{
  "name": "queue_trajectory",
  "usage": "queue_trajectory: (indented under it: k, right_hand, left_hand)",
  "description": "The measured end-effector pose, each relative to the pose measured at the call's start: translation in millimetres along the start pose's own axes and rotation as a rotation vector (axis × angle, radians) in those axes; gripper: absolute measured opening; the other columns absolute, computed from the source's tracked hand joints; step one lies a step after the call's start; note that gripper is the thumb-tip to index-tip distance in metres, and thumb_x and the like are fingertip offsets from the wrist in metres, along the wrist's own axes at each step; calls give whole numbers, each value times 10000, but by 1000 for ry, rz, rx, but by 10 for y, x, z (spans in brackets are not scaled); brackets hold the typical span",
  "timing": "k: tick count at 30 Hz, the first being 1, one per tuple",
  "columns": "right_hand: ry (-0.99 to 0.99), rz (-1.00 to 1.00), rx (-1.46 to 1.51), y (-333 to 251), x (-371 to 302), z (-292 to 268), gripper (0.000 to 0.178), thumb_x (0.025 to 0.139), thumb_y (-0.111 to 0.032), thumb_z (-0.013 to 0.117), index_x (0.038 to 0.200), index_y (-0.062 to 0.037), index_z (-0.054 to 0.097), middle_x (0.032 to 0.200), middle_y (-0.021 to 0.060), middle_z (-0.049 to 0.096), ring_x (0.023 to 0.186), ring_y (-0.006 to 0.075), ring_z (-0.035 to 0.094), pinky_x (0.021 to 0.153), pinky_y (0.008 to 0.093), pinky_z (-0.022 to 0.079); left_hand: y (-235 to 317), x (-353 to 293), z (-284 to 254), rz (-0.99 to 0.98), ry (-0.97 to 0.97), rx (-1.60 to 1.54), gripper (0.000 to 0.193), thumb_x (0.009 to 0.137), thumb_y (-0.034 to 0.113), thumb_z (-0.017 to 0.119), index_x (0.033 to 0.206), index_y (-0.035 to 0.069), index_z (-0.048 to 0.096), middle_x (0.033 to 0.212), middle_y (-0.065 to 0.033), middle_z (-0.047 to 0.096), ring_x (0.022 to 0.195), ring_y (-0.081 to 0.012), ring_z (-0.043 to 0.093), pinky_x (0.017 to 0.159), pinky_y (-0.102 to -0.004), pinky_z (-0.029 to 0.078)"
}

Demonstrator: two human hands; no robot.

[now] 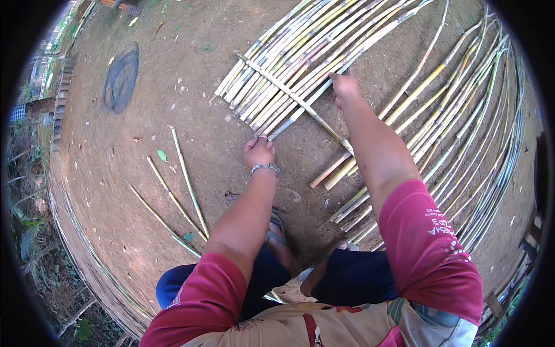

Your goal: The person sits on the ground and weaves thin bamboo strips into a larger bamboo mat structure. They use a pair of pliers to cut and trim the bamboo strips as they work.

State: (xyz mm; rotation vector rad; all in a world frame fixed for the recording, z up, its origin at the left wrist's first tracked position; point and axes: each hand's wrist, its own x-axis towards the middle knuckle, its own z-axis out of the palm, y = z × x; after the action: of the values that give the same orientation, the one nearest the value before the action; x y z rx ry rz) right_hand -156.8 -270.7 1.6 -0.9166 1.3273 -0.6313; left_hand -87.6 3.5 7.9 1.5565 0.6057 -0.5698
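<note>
Many long bamboo poles (289, 63) lie side by side in a slanting row on the dirt ground. A bamboo crosspiece (269, 77) runs over them near their close ends. The nearest pole of the row, a greenish bamboo pole (284, 124), is between my two hands. My left hand (259, 151) is closed at its close end, fingertips partly hidden. Farther up, my right hand (345, 91) is closed at the same pole, fingers curled against its side. The crosspiece's near end reaches past the row, below my right forearm.
More loose bamboo poles (445, 124) fan out at the right, partly behind my right arm. Thin sticks (188, 179) lie at the left near my feet. Dark netting (121, 78) rests on the dirt farther left. A low edging (62, 104) borders the ground there.
</note>
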Motion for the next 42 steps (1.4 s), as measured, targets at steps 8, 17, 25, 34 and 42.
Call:
queue_trajectory:
  k: [8,17,25,34,42]
  right_hand:
    - [-16,-51,-80,106,-201,118,752,923,-61,678,1558,-9,279,1380,229,583,1234,337,570,1045,399,431]
    - [-47,112,-338,84,-483,81,677,940,-150,675,1542,-84,371,1375,221,594,1257,343,567,1017,460,461]
    - [-113,127,-301,-632,-255,-1132,427,986,-197,589,1391,-64,580,878,92,622,612,149,498,527,348,412]
    - [251,-111,-757,-297,-150,-2142,440,919,-279,712,1224,33,653,1040,155,709,955,238,661,884,370,502]
    - [285,-21,-1043,-254,29,-2029,561,905,-347,651,1225,112,600,1222,312,650,1180,428,624,1021,444,489]
  left_hand:
    - [-47,94,-80,2,-11,11,335,919,86,733,1180,23,533,1009,-106,663,808,-192,653,650,-346,528]
    - [-51,187,-251,38,-35,108,303,939,132,728,1183,29,580,1042,-96,671,878,-206,644,738,-379,543]
    - [-247,-124,-553,99,22,79,243,990,207,622,1159,32,615,1002,-61,682,844,-143,642,684,-296,511]
    - [-671,-1271,-389,796,-515,1083,206,908,199,691,988,8,696,970,-178,690,928,-362,654,870,-448,522]
    - [-745,-1060,-268,566,-711,1161,206,919,158,657,1042,-1,703,1036,-224,663,1001,-395,629,899,-467,507]
